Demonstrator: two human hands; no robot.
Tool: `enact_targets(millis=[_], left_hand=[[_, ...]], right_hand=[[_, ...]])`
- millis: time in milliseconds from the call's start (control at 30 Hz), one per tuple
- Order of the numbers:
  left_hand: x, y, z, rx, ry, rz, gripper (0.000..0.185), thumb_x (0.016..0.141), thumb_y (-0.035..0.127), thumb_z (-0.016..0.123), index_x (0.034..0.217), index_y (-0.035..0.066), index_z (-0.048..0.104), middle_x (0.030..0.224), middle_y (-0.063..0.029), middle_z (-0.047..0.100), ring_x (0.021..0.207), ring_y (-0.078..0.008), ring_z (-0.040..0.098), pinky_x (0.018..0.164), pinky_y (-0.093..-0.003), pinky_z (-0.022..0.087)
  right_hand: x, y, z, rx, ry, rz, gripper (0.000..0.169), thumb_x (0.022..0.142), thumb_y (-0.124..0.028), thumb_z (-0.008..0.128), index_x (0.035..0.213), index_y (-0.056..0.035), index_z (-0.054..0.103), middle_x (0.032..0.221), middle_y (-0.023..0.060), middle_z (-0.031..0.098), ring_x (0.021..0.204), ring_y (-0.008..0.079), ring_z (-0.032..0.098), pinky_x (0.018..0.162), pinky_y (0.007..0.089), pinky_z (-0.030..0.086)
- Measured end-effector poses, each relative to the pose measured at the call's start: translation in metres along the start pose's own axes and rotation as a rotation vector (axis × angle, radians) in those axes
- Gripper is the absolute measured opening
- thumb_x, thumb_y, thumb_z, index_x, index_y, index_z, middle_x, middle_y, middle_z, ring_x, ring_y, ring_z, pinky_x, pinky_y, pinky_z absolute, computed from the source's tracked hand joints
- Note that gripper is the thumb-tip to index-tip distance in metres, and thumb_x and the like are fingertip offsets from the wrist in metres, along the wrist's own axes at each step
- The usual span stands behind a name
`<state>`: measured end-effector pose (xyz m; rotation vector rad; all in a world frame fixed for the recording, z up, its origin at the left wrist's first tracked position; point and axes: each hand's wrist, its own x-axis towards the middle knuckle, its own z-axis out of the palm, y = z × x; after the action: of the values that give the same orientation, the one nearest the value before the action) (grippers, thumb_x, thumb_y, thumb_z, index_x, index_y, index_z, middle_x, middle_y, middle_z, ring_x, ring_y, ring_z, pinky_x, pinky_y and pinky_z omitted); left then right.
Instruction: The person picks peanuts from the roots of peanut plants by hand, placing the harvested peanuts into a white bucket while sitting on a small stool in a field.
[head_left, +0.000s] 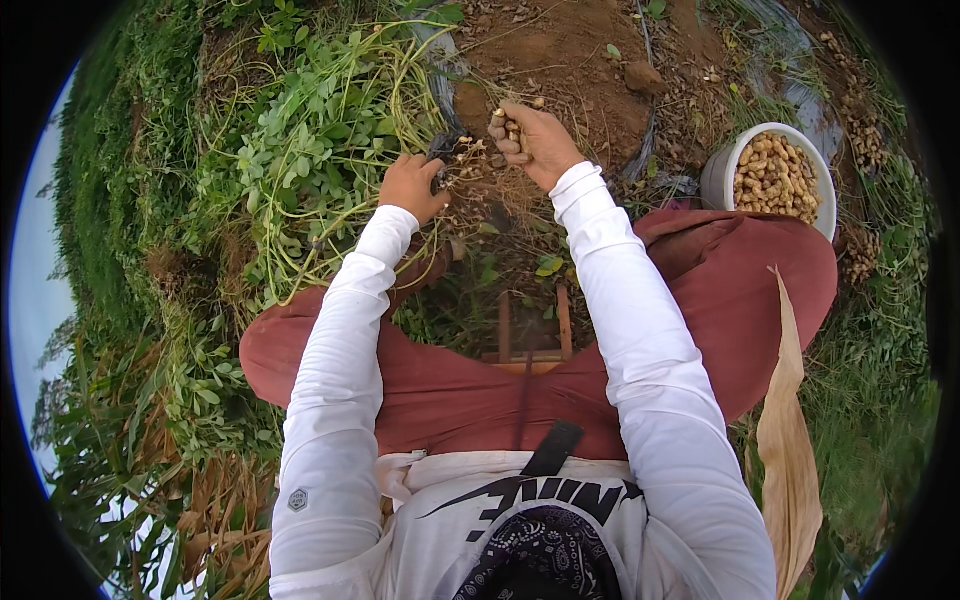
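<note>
My right hand (541, 144) is closed around several unshelled peanuts (513, 139), which show between its fingers. My left hand (412, 186) rests at the root end of a bundle of peanut plants (307, 150), fingers curled at the stems; how firmly it grips them I cannot tell. Between the two hands lie thin roots with a few pods (469, 154) on them. Green leaves and long pale stems spread up and to the left of my left hand. To the right, beside my knee, stands a round pail (718, 176) filled with peanuts in their shells (776, 176).
Strips of plastic film (814, 112) lie over the brown soil (562, 52). A clod (643, 77) sits near the top. More peanut clusters (862, 135) lie beyond the pail. A wooden frame (534, 364) is between my legs, and a dry corn leaf (786, 442) hangs at the right.
</note>
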<state>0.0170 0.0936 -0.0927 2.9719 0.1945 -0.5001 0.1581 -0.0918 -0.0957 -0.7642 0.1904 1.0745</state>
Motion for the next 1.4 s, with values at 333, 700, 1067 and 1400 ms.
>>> enact_targets(millis=[333, 700, 1067, 1400], left_hand=[[-0.023, -0.011, -0.034, -0.202, -0.024, 0.199, 0.045, 0.067, 0.012, 0.074, 0.108, 0.003, 0.057, 0.125, -0.0088, 0.05, 0.111, -0.0313, 0.048, 0.093, -0.0383, 0.044], [-0.051, 0.023, -0.047, -0.124, -0.016, 0.419, 0.043, 0.059, 0.008, 0.072, 0.099, 0.006, 0.057, 0.119, -0.0092, 0.053, 0.105, -0.0313, 0.05, 0.09, -0.0385, 0.045], [-0.049, 0.03, -0.025, 0.024, 0.023, 0.263, 0.045, 0.064, 0.026, 0.078, 0.1, 0.007, 0.056, 0.125, -0.0121, 0.048, 0.128, -0.0346, 0.035, 0.11, -0.0508, 0.023], [-0.039, 0.03, -0.018, 0.03, 0.018, 0.267, 0.042, 0.062, 0.01, 0.073, 0.099, 0.009, 0.054, 0.092, -0.0082, 0.055, 0.101, -0.0263, 0.055, 0.104, -0.0425, 0.033]], right_hand=[[0.003, -0.001, 0.0, -0.268, -0.04, -0.033, 0.025, 0.092, -0.026, 0.051, 0.086, -0.0048, 0.062, 0.077, 0.002, 0.058, 0.057, 0.0058, 0.044, 0.045, 0.0205, 0.031], [0.034, 0.068, -0.026, -1.23, -0.1, -0.229, 0.033, 0.086, -0.03, 0.059, 0.103, -0.0017, 0.065, 0.091, 0.0138, 0.067, 0.083, 0.0301, 0.062, 0.075, 0.0388, 0.047], [0.025, 0.061, -0.01, -1.328, -0.1, -0.093, 0.028, 0.081, -0.029, 0.061, 0.091, -0.0028, 0.064, 0.086, 0.0172, 0.065, 0.087, 0.0342, 0.061, 0.078, 0.043, 0.047], [0.012, 0.063, 0.002, -1.567, 0.084, -0.098, 0.026, 0.08, -0.026, 0.061, 0.086, -0.001, 0.068, 0.092, 0.0203, 0.065, 0.088, 0.0376, 0.061, 0.08, 0.0451, 0.048]])
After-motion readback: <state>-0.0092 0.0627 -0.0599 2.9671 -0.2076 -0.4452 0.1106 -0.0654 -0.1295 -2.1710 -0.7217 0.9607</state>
